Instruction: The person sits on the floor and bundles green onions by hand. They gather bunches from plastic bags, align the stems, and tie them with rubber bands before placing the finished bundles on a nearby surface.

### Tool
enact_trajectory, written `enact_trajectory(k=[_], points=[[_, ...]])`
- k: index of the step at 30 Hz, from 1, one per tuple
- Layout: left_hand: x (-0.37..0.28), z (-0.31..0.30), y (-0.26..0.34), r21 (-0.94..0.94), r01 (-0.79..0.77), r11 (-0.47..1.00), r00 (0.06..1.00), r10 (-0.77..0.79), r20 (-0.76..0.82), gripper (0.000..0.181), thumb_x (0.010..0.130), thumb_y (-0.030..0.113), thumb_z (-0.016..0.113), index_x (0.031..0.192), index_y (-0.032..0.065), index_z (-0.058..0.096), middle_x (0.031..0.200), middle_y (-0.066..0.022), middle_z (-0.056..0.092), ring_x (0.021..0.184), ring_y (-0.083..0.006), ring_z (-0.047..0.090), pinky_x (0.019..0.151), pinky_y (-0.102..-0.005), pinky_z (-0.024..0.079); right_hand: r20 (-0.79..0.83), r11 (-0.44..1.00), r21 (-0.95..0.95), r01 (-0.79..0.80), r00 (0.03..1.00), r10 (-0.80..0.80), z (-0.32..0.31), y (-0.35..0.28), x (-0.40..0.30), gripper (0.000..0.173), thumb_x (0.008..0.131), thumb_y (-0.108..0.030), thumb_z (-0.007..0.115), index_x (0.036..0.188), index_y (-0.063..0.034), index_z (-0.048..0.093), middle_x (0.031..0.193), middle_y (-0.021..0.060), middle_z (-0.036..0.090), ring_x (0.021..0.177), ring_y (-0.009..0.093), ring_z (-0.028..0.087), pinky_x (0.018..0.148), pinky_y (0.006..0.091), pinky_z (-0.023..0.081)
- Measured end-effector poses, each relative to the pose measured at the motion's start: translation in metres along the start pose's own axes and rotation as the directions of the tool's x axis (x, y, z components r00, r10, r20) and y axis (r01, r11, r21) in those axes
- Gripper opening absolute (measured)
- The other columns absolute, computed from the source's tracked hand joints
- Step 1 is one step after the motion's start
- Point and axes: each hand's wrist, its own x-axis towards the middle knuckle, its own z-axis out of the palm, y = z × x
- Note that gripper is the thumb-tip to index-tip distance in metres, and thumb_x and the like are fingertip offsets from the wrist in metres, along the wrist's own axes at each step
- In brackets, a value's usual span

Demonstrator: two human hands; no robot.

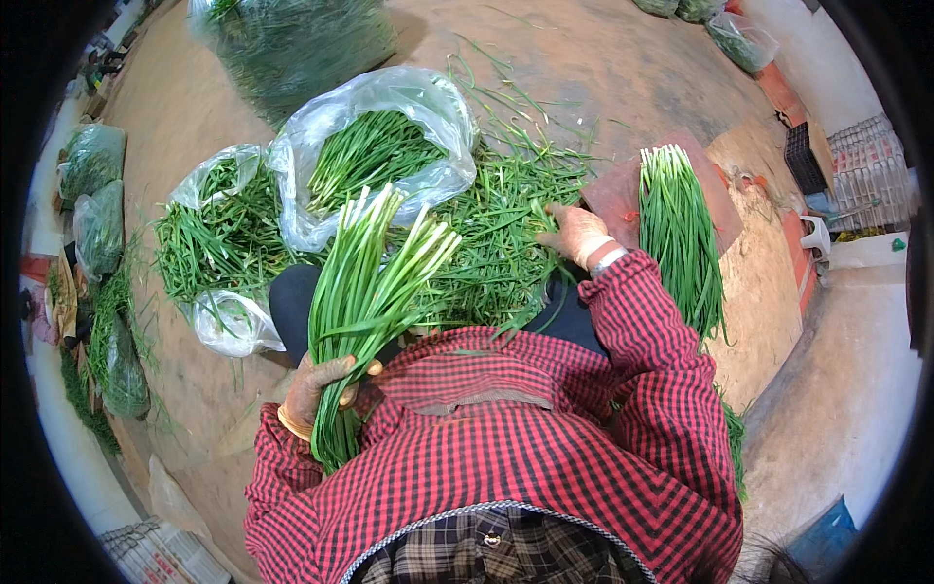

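Observation:
In my gloved left hand (pixel 319 390) is a thick bunch of garlic chives (pixel 365 285), gripped around its green leaves, with the pale stem ends fanned out away from me. My gloved right hand (pixel 580 232) is to the right, over a heap of loose chive leaves (pixel 485 255). Its fingers are closed on a few loose leaves (pixel 541 219), partly hidden by the hand. Beyond the held bunch stands an open clear plastic bag (pixel 438 95) with more chives (pixel 372 150) inside. A neat bundle of chives (pixel 675 226) lies right of my right hand, white ends pointing away.
The neat bundle rests partly on a reddish board (pixel 616 186). Left of the open bag is a smaller bag (pixel 241 164) spilling chive leaves. A large stuffed bag (pixel 306 51) stands at the back. Filled bags (pixel 102 226) line the left wall; a black crate (pixel 801 157) stands right.

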Motion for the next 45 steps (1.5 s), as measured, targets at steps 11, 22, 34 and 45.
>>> enact_trajectory(k=[11,22,34,45], points=[[0.010,0.017,-0.007,0.114,-0.028,0.993,0.995,0.017,0.093,0.052,0.074,0.019,0.068,0.116,-0.0044,0.049,0.087,-0.0158,0.064,0.077,-0.0226,0.063,0.069,-0.0286,0.051,0.020,0.588,0.758,0.284,0.889,-0.457,-0.016,-0.109,0.001,0.027,0.078,-0.028,0.066,0.088,-0.0027,0.064,0.094,0.0070,0.062,0.089,0.018,0.056,0.084,0.0306,0.043],[0.008,0.005,-0.012,0.004,-0.027,1.000,0.990,0.026,0.136,0.050,0.076,0.017,0.065,0.117,-0.0052,0.047,0.091,-0.0174,0.062,0.075,-0.0256,0.063,0.071,-0.0337,0.051,0.135,0.433,0.899,0.073,0.892,-0.431,-0.027,-0.059,-0.009,0.048,0.084,-0.035,0.063,0.117,-0.0021,0.053,0.105,0.0074,0.060,0.098,0.014,0.054,0.086,0.0287,0.043],[-0.001,0.013,-0.007,0.028,-0.014,1.000,0.995,0.011,0.095,0.064,0.072,0.013,0.069,0.125,-0.0047,0.040,0.092,-0.0186,0.062,0.052,-0.0104,0.056,0.043,-0.0172,0.041,0.112,0.260,0.964,0.062,0.790,-0.602,-0.029,-0.069,-0.031,0.039,0.083,-0.010,0.061,0.119,-0.0022,0.051,0.103,0.0017,0.056,0.093,0.008,0.051,0.084,0.0239,0.043],[0.004,0.005,-0.013,0.077,0.006,0.997,0.997,-0.012,0.075,0.059,0.072,0.010,0.069,0.123,-0.0042,0.044,0.091,-0.0143,0.063,0.043,-0.0069,0.048,0.039,-0.0176,0.038,-0.263,0.906,0.406,0.114,0.965,-0.004,-0.023,-0.025,-0.003,0.026,0.078,-0.014,0.062,0.102,-0.0052,0.061,0.094,0.0110,0.064,0.090,0.024,0.061,0.080,0.0335,0.047]])
